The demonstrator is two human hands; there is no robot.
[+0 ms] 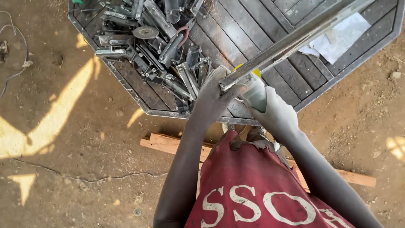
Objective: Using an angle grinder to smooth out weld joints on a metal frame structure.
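Where the bare dirt ground (63,126) runs along the left, a thin loose wire (76,177) trails across it, untouched. Next over, the dark octagonal slatted metal table (236,29) carries a heap of short cut steel offcuts and brackets (156,46) on its left half, with a round grey grinding disc (145,32) lying on top; looks like a parts pile kept within reach. Left hand (213,95) is wrapped tight round the near end of the long bright square steel tube (291,42), probably pinning it so it can't chatter. Tube runs diagonally up and right across the table, near end at the table's front edge. Right hand (274,112) is closed around the grey-bodied power tool with a yellow part (255,90), pressed against the tube end just beside the left hand. Tool's working end is hidden behind the tube. Crumpled white paper sheet (341,36) lies under the tube, far right of the table. Pale wooden plank (168,143) on the ground below, partly behind the red torn shirt (253,185).
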